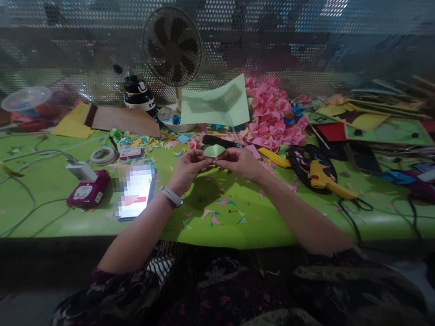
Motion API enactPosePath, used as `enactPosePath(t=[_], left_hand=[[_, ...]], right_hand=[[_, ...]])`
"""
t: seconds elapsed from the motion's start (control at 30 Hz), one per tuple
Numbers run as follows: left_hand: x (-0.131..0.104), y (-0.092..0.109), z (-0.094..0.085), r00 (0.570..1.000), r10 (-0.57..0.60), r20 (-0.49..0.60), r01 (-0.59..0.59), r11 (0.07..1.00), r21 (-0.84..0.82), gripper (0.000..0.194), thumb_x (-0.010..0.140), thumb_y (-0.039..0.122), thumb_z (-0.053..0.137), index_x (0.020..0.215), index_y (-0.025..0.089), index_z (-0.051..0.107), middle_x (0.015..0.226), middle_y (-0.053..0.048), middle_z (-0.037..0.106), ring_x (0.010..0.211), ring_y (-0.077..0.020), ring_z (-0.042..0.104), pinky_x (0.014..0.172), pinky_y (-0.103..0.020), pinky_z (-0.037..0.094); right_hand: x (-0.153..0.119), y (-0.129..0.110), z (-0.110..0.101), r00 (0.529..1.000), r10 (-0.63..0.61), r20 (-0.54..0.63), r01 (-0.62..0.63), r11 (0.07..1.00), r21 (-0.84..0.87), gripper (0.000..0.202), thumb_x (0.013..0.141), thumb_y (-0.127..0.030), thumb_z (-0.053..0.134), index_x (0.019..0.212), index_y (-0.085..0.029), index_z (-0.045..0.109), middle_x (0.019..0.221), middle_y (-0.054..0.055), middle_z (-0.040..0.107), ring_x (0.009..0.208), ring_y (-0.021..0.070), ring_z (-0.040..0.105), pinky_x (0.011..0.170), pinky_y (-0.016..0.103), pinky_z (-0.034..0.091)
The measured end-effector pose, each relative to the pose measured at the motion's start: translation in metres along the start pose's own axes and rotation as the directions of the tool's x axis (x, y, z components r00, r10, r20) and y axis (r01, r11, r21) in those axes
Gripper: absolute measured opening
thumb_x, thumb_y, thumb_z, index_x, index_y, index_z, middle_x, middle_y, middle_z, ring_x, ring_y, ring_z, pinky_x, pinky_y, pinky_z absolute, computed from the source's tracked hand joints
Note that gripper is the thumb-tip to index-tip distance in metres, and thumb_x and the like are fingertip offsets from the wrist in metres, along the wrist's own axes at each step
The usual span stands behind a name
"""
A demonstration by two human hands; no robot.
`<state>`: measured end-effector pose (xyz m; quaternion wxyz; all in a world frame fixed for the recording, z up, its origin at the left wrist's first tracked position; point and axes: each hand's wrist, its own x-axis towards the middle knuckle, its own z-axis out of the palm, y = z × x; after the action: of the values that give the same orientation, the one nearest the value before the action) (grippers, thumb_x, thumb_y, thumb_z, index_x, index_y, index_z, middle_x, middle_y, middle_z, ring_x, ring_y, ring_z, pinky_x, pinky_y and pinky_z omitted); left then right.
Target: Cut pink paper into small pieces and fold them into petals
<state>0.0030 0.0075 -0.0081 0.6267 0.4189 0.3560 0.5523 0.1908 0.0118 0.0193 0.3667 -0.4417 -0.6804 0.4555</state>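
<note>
Green paper piece: held above the green table; likely light, thin, easily creased.
Grip: lower edge pinched by left hand and right hand; edges probably best held lightly.
Pink paper pile: heaped beyond.

Head-worn view, forward and down

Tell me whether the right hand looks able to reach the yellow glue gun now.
Probably yes: the glue gun lies to the right of the right hand, and nothing tall appears between them. However, this hand seems to hold the green paper, so it may need to let go first.
</note>
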Motion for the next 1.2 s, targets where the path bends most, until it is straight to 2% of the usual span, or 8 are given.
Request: enactPosePath(t=[0.2, 0.4, 0.57, 0.77, 0.9, 1.07, 1.2], left_hand=[[0.002, -0.003, -0.002, 0.999, 0.041, 0.009, -0.042, 0.999, 0.028, 0.039, 0.058, 0.02, 0.091, 0.084, 0.014, 0.062, 0.079, -0.002, 0.074, 0.07, -0.0112, 0.069, 0.07, -0.025, 0.055], [0.004, -0.007, -0.004, 0.996, 0.093, 0.018, -0.094, 0.995, 0.037, 0.04, 0.057, 0.019, 0.091, 0.084, 0.014, 0.063, 0.078, -0.001, 0.073, 0.072, -0.012, 0.07, 0.075, -0.027, 0.056], [0.005, -0.007, -0.005, 0.995, 0.101, 0.022, -0.103, 0.993, 0.06, 0.039, 0.059, 0.021, 0.091, 0.084, 0.014, 0.061, 0.078, -0.001, 0.073, 0.072, -0.0126, 0.07, 0.077, -0.029, 0.056], [0.001, -0.002, 0.0, 0.995, 0.103, 0.011, -0.104, 0.989, 0.104, 0.037, 0.06, 0.021, 0.089, 0.085, 0.014, 0.062, 0.078, -0.001, 0.073, 0.073, -0.0115, 0.069, 0.076, -0.027, 0.055], [-0.001, 0.001, 0.002, 0.989, 0.144, -0.017, -0.14, 0.979, 0.15, 0.034, 0.064, 0.027, 0.087, 0.083, 0.016, 0.061, 0.078, 0.001, 0.07, 0.071, -0.0106, 0.067, 0.074, -0.026, 0.055], [0.0, -0.001, 0.0, 0.975, 0.22, -0.043, -0.2, 0.942, 0.27, 0.03, 0.069, 0.03, 0.084, 0.081, 0.016, 0.06, 0.074, 0.001, 0.068, 0.069, -0.0108, 0.064, 0.072, -0.026, 0.055], [-0.001, -0.005, -0.001, 0.942, 0.337, -0.004, -0.301, 0.846, 0.44, 0.024, 0.071, 0.026, 0.082, 0.078, 0.017, 0.061, 0.075, 0.0, 0.067, 0.07, -0.0114, 0.063, 0.066, -0.023, 0.05]], right_hand=[[0.003, 0.009, 0.002, 0.997, -0.058, -0.044, 0.057, 0.998, -0.032, 0.033, 0.072, -0.046, 0.076, 0.085, -0.015, 0.075, 0.074, 0.006, 0.074, 0.064, 0.0162, 0.067, 0.057, 0.027, 0.052], [0.002, 0.013, 0.004, 0.991, -0.126, -0.041, 0.119, 0.982, -0.145, 0.029, 0.078, -0.041, 0.069, 0.088, -0.015, 0.078, 0.076, 0.007, 0.076, 0.068, 0.0204, 0.07, 0.064, 0.031, 0.054], [0.001, 0.014, 0.005, 0.982, -0.178, -0.065, 0.16, 0.964, -0.212, 0.026, 0.081, -0.038, 0.067, 0.089, -0.016, 0.078, 0.078, 0.007, 0.076, 0.07, 0.0203, 0.07, 0.066, 0.031, 0.054], [-0.001, 0.009, 0.003, 0.984, -0.167, -0.066, 0.147, 0.961, -0.235, 0.025, 0.083, -0.039, 0.067, 0.088, -0.018, 0.078, 0.078, 0.006, 0.076, 0.068, 0.0197, 0.071, 0.065, 0.032, 0.055], [-0.003, 0.003, -0.001, 0.988, -0.142, -0.067, 0.123, 0.965, -0.232, 0.028, 0.082, -0.043, 0.069, 0.09, -0.017, 0.079, 0.08, 0.006, 0.077, 0.065, 0.0181, 0.071, 0.063, 0.03, 0.056], [-0.009, -0.008, -0.001, 0.992, -0.121, -0.038, 0.115, 0.983, -0.144, 0.036, 0.078, -0.049, 0.073, 0.09, -0.015, 0.079, 0.083, 0.008, 0.077, 0.058, 0.0151, 0.068, 0.057, 0.028, 0.057], [-0.014, -0.015, 0.003, 0.994, -0.109, -0.026, 0.106, 0.99, -0.093, 0.038, 0.078, -0.051, 0.073, 0.09, -0.015, 0.079, 0.079, 0.008, 0.077, 0.054, 0.0137, 0.067, 0.049, 0.025, 0.053]])
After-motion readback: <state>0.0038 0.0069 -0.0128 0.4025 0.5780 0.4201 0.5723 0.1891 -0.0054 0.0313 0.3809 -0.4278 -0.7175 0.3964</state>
